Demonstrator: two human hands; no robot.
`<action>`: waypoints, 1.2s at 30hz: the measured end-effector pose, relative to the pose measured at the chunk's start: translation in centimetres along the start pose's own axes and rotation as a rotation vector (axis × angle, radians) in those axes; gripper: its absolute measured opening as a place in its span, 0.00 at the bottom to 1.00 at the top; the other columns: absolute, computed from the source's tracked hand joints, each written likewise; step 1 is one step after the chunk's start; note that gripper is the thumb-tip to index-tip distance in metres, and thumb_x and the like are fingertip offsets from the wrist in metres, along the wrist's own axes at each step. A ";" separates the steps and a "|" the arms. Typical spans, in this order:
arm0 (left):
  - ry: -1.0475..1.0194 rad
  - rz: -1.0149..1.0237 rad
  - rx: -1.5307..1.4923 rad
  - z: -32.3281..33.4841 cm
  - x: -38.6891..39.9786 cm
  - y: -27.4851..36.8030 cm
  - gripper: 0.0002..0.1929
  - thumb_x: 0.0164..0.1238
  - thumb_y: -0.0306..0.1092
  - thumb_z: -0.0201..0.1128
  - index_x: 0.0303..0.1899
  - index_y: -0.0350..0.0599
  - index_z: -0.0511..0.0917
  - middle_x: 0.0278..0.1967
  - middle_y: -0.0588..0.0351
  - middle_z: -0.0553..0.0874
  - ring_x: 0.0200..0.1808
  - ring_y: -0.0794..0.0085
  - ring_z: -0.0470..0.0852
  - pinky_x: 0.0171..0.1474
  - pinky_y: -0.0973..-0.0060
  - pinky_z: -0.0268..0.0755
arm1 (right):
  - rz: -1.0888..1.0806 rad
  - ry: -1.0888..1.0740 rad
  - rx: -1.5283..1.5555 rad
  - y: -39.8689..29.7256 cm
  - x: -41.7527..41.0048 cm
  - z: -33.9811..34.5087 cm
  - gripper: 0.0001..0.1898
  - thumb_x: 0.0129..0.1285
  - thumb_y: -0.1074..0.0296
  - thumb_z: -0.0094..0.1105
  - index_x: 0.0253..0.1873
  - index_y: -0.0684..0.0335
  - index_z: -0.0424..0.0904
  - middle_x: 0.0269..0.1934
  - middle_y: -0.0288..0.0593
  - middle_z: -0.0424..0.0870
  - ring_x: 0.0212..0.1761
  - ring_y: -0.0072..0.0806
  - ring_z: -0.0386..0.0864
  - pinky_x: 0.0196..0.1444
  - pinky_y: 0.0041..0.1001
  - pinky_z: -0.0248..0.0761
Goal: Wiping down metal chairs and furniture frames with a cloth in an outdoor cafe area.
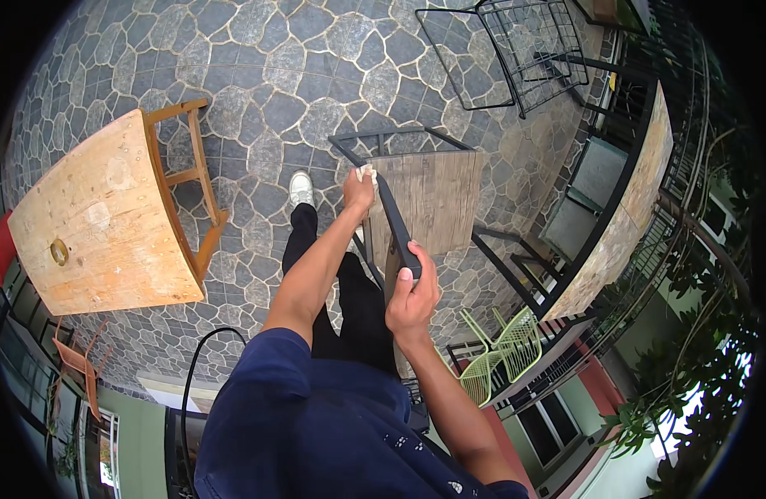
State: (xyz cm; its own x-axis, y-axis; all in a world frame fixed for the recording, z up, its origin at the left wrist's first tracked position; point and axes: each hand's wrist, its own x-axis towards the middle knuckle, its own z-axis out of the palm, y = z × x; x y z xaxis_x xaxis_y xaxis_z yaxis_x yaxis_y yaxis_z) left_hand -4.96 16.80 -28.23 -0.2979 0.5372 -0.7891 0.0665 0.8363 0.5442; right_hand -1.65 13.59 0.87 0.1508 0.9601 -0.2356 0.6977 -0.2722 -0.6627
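Observation:
Before me stands a chair with a wood-grain seat and a dark metal frame. My left hand holds a crumpled pale cloth against the far end of the dark top rail of its backrest. My right hand grips the near end of that rail, thumb on top and fingers around the outer side. The palm side of my left hand and part of the cloth are hidden.
On the left is a wooden table with a roll of tape. A black wire chair lies at the upper right. A dark-framed table stands right, green chairs below it. A black cable curves beside me.

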 end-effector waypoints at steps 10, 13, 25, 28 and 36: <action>-0.554 0.466 0.200 -10.5 -8.3 9.3 0.18 0.66 0.42 0.57 0.48 0.37 0.75 0.42 0.42 0.81 0.47 0.57 0.79 0.50 0.66 0.68 | -0.009 0.026 0.021 0.4 0.0 0.1 0.18 0.65 0.65 0.47 0.55 0.70 0.69 0.50 0.60 0.75 0.51 0.54 0.73 0.55 0.39 0.66; -0.577 0.634 0.314 -10.0 -6.5 9.7 0.18 0.65 0.42 0.58 0.48 0.37 0.75 0.41 0.41 0.79 0.48 0.50 0.77 0.50 0.62 0.68 | 0.000 0.028 0.021 0.4 0.0 0.0 0.17 0.65 0.65 0.47 0.55 0.70 0.70 0.50 0.60 0.75 0.51 0.54 0.74 0.55 0.39 0.66; -0.627 0.784 0.637 -3.6 3.6 7.2 0.14 0.62 0.41 0.58 0.39 0.39 0.77 0.39 0.39 0.80 0.45 0.44 0.77 0.45 0.56 0.69 | -0.006 0.032 0.012 0.2 0.0 0.3 0.17 0.63 0.66 0.49 0.53 0.71 0.71 0.49 0.58 0.76 0.52 0.51 0.74 0.55 0.39 0.66; -0.713 0.743 0.535 -5.9 1.3 8.7 0.14 0.63 0.41 0.58 0.38 0.38 0.77 0.39 0.39 0.80 0.44 0.44 0.77 0.45 0.57 0.70 | -0.010 0.044 0.034 0.3 0.0 0.2 0.17 0.63 0.67 0.50 0.53 0.71 0.72 0.49 0.58 0.76 0.52 0.52 0.74 0.55 0.39 0.67; -0.954 0.891 0.524 -12.4 -8.4 17.6 0.16 0.65 0.43 0.57 0.46 0.39 0.77 0.39 0.44 0.80 0.44 0.49 0.78 0.46 0.61 0.69 | -0.029 0.077 0.048 0.4 0.3 0.4 0.17 0.61 0.68 0.52 0.53 0.71 0.71 0.49 0.58 0.77 0.51 0.52 0.75 0.54 0.39 0.67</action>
State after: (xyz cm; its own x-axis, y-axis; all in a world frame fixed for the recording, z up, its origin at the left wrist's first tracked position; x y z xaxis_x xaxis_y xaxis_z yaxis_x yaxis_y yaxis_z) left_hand -13.13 25.60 -8.49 0.7692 0.5913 -0.2423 0.2935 0.0098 0.9559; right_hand -1.61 13.76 0.25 0.1860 0.9691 -0.1620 0.6684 -0.2457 -0.7020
